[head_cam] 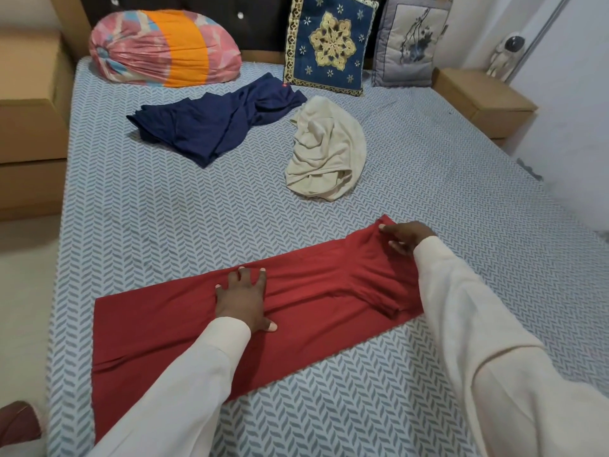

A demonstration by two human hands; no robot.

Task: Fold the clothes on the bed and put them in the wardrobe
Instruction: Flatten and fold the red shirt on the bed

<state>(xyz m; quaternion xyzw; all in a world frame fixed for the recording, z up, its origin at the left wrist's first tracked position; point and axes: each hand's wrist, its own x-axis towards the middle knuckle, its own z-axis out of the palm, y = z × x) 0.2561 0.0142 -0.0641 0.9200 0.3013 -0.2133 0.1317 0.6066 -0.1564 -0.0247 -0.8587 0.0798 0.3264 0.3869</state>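
On the bed (164, 199), the left hand (244, 300) lies flat, fingers spread wide, on the red cloth (158, 324). The right hand (403, 237) pinches its other end.

bolster (164, 49) — pink, blue and orange — is laid at far left | blue cushion (329, 44), gold-patterned, is propped upright to its right | grey cushion (412, 41) is leaned just beside it | astronaut figurine (504, 56) is stood on right nightstand (484, 97) | wooden cabinet (29, 103) is seen at left edge
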